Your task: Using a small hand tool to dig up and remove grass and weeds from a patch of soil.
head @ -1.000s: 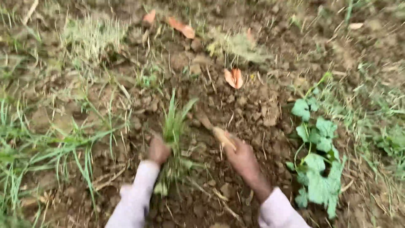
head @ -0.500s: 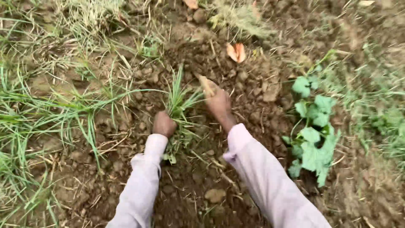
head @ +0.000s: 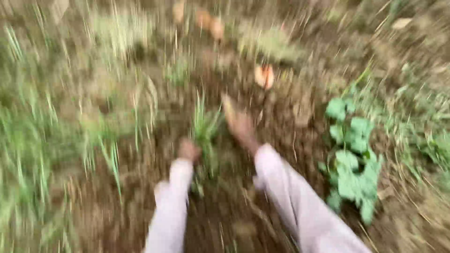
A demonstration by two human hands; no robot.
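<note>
Your left hand (head: 188, 150) sits at the foot of a grass tuft (head: 205, 129), closed into a fist against its lower stems as far as the heavy blur lets you judge; whether the stems are truly inside the grip you cannot tell. The tuft stands in bare brown soil (head: 262, 197) at the centre of the view, its blades fanning up toward 12 o'clock. Your right hand (head: 240, 124) is just at its 3 o'clock side, fingers stretched forward and flat; what it holds, if anything, is too smeared to read. Expect the blades to be light, limp and easily torn, so the firm hold is low, at the base. A broad-leaved plant (head: 354, 164) grows at 3 o'clock, well apart.
</note>
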